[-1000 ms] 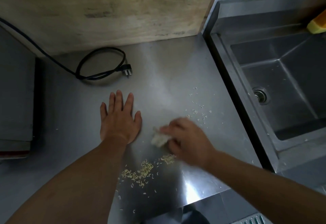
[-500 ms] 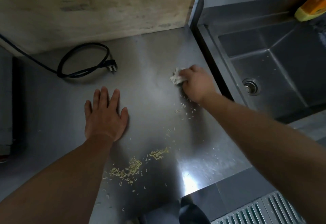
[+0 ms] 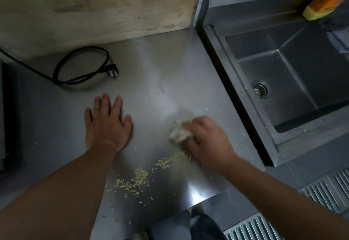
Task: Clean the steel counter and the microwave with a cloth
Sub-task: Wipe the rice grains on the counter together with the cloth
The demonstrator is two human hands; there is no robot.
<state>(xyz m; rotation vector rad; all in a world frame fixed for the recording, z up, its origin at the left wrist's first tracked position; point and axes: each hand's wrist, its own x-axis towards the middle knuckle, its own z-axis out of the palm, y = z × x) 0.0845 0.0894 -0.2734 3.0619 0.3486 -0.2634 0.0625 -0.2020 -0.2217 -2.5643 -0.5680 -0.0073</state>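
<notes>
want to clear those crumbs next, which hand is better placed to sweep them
Right. The right hand already grips the cloth just above the crumbs; the left hand lies flat on the counter, holding nothing.

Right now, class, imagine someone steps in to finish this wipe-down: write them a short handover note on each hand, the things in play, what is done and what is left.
Left hand: flat on the steel counter, fingers straight, holding nothing.
Right hand: grip closed round the crumpled cloth, pressing it to the counter near the sink.
Crumbs: gathered in a trail by the front edge; a few strays near the sink side.
Done: the far counter looks crumb-free.
Left: remove the pile, wipe round the power cord; the microwave is not clearly in view, so check it.
</notes>
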